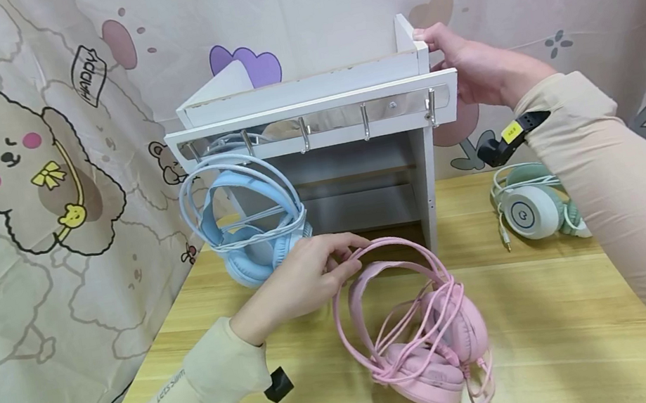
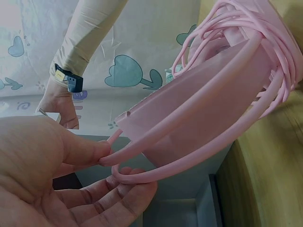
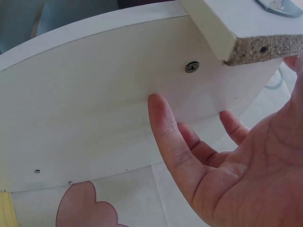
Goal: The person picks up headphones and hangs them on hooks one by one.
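A white shelf unit [image 1: 303,83] has a front rail [image 1: 342,125] with several metal hooks. My right hand [image 1: 470,66] grips the top of its right side panel [image 3: 109,99], a finger over the edge. Pink headphones [image 1: 409,351] with a coiled pink cable are in front of the shelf. My left hand [image 1: 309,271] pinches their thin pink headband tubes [image 2: 189,123] between thumb and fingers. Light blue headphones [image 1: 249,221] hang at the rail's left end, left of my left hand. Whether their cups touch the table cannot be told.
White and pale green headphones [image 1: 532,206] lie on the wooden table [image 1: 552,341] right of the shelf, partly behind my right forearm. A printed curtain [image 1: 304,12] stands behind and at the left.
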Demonstrator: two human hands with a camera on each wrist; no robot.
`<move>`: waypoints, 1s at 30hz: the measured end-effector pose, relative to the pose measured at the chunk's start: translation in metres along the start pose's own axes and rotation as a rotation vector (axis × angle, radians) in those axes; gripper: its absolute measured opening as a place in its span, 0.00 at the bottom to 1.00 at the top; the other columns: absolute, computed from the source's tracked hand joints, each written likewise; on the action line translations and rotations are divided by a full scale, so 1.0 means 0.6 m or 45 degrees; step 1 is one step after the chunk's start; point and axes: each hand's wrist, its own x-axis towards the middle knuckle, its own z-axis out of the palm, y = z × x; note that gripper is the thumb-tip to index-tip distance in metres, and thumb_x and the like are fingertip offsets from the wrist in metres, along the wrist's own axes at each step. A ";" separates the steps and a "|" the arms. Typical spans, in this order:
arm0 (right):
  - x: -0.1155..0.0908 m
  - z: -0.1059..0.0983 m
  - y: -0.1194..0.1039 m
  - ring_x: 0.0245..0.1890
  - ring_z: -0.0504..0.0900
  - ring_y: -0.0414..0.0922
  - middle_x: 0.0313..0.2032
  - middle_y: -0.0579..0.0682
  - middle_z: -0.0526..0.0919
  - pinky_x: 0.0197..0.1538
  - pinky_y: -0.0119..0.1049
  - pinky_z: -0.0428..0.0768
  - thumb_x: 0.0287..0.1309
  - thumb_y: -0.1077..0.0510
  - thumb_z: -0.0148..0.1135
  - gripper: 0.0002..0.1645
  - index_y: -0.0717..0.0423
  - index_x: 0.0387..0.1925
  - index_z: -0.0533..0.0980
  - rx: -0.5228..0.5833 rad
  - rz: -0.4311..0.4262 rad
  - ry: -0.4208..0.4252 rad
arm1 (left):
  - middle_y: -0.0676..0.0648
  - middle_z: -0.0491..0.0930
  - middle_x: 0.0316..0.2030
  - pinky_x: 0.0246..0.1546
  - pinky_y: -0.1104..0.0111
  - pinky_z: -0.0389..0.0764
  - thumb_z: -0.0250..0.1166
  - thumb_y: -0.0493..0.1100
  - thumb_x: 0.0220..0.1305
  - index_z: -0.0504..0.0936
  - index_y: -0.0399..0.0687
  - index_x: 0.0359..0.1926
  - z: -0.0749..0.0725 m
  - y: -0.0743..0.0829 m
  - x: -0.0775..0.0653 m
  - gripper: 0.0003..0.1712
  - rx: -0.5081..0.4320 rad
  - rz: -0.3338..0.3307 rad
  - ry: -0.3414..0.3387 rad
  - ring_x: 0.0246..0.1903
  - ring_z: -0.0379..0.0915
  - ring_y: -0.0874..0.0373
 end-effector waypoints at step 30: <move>-0.001 0.001 0.001 0.56 0.82 0.43 0.60 0.50 0.73 0.53 0.36 0.84 0.69 0.18 0.35 0.35 0.34 0.62 0.55 -0.021 -0.010 0.007 | 0.55 0.87 0.33 0.30 0.72 0.78 0.68 0.39 0.75 0.88 0.53 0.58 -0.015 0.019 0.005 0.14 0.083 0.078 0.047 0.25 0.77 0.68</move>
